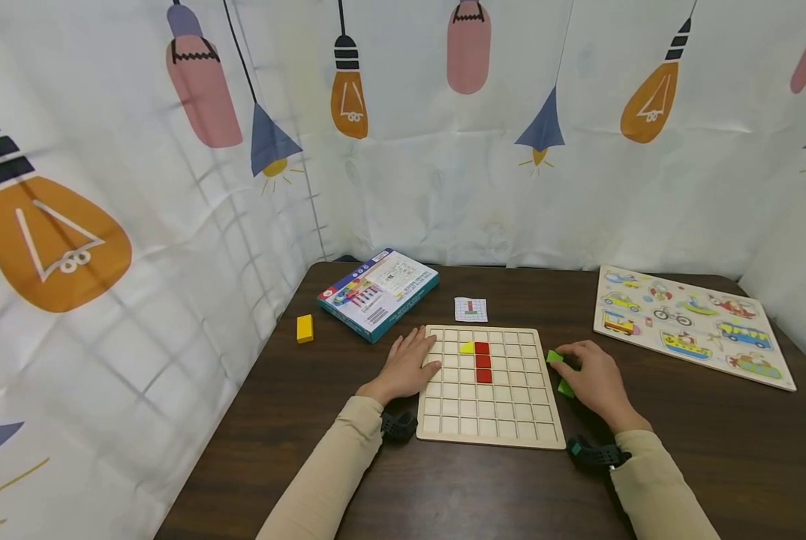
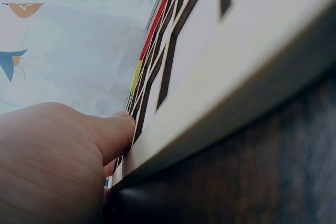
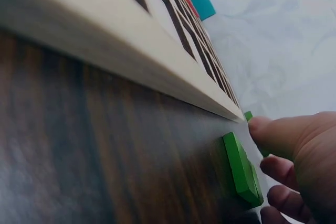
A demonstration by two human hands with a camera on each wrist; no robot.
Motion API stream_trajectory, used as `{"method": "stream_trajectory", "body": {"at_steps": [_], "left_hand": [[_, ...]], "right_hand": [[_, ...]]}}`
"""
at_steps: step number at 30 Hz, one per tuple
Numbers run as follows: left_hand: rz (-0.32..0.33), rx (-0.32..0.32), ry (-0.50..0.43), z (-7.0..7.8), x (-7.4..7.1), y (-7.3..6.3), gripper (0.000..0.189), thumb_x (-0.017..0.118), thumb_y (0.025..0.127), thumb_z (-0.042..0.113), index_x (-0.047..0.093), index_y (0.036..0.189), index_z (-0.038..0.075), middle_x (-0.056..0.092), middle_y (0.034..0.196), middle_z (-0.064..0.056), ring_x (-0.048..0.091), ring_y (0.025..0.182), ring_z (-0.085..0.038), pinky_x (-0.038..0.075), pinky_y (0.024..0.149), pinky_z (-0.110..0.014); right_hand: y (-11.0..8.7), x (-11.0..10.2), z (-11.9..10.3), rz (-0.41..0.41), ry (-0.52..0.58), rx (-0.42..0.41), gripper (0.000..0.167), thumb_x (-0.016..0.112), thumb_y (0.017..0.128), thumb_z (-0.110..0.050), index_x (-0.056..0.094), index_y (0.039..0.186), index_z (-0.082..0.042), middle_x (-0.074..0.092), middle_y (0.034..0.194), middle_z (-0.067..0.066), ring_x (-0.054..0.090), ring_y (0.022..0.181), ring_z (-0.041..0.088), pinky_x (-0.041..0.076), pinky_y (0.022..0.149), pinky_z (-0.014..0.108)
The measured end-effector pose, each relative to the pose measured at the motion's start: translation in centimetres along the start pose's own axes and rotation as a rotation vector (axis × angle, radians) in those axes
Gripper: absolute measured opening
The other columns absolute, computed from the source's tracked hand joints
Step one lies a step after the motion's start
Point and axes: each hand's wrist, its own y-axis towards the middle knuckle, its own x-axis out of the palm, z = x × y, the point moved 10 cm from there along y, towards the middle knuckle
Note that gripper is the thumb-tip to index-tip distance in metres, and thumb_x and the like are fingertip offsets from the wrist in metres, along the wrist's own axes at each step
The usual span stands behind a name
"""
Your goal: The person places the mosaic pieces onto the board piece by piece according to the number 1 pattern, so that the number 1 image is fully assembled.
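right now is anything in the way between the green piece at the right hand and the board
Nothing visible: the right hand holds the green piece beside the board, and the red tiles sit farther in.

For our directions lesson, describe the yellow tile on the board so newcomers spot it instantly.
On the dark table, the left hand rests on a pale grid board. Three red tiles form a column there; the yellow tile sits just left of the farthest, the board's only yellow piece.
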Motion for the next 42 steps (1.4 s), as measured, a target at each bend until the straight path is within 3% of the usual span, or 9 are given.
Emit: {"method": "stream_trajectory", "body": {"at_steps": [15,20,24,26,30,42], "left_hand": [[-0.005,-0.01,-0.003,-0.1,0.1,0.1,0.06,0.048,0.103,0.036,0.032,0.153,0.009,0.012,0.162,-0.015,0.006,0.15,-0.028,0.0,0.119,-0.049],[-0.003,-0.011,0.0,-0.1,0.1,0.1,0.06,0.048,0.103,0.036,0.032,0.154,0.009,0.012,0.162,-0.015,0.006,0.15,-0.029,0.0,0.119,-0.049],[-0.002,-0.01,0.002,-0.1,0.1,0.1,0.06,0.047,0.103,0.037,0.031,0.154,0.009,0.012,0.162,-0.015,0.006,0.15,-0.029,0.0,0.119,-0.049],[-0.001,-0.009,0.003,-0.1,0.1,0.1,0.06,0.047,0.103,0.037,0.031,0.154,0.01,0.012,0.162,-0.014,0.006,0.15,-0.028,0.0,0.119,-0.049],[-0.002,-0.009,0.005,-0.1,0.2,0.1,0.06,0.047,0.103,0.037,0.031,0.154,0.01,0.012,0.163,-0.014,0.006,0.15,-0.028,0.0,0.119,-0.049],[0.001,-0.008,0.006,-0.2,0.1,0.1,0.06,0.047,0.103,0.037,0.031,0.154,0.01,0.012,0.163,-0.014,0.006,0.15,-0.028,0.0,0.119,-0.048]], "right_hand": [[-0.6,0.0,-2.6,-0.006,0.064,-0.079,0.032,0.07,0.091,-0.02,0.069,0.119,-0.004,0.064,0.113,0.015,0.061,0.091,0.03,0.051,0.069,0.045],[-0.7,0.4,-4.1,0.013,0.067,-0.124,0.033,0.072,0.09,-0.02,0.069,0.119,-0.004,0.066,0.105,0.011,0.055,0.079,0.021,0.044,0.062,0.033],[-0.9,1.3,-5.3,-0.021,0.077,-0.139,0.027,0.073,0.089,-0.021,0.072,0.113,-0.009,0.065,0.102,0.004,0.049,0.072,0.017,0.039,0.058,0.031],[-1.1,1.8,-5.8,-0.044,0.086,-0.146,0.025,0.073,0.089,-0.022,0.072,0.111,-0.011,0.064,0.104,0.003,0.053,0.074,0.018,0.044,0.06,0.033],[-1.4,2.6,-6.7,-0.066,0.121,-0.157,0.025,0.075,0.088,-0.022,0.073,0.111,-0.012,0.065,0.11,0.003,0.064,0.091,0.025,0.055,0.075,0.044],[-2.0,4.5,-9.6,-0.081,0.14,-0.237,0.025,0.077,0.085,-0.02,0.073,0.108,-0.012,0.066,0.105,-0.002,0.064,0.098,0.021,0.053,0.083,0.045]]}}
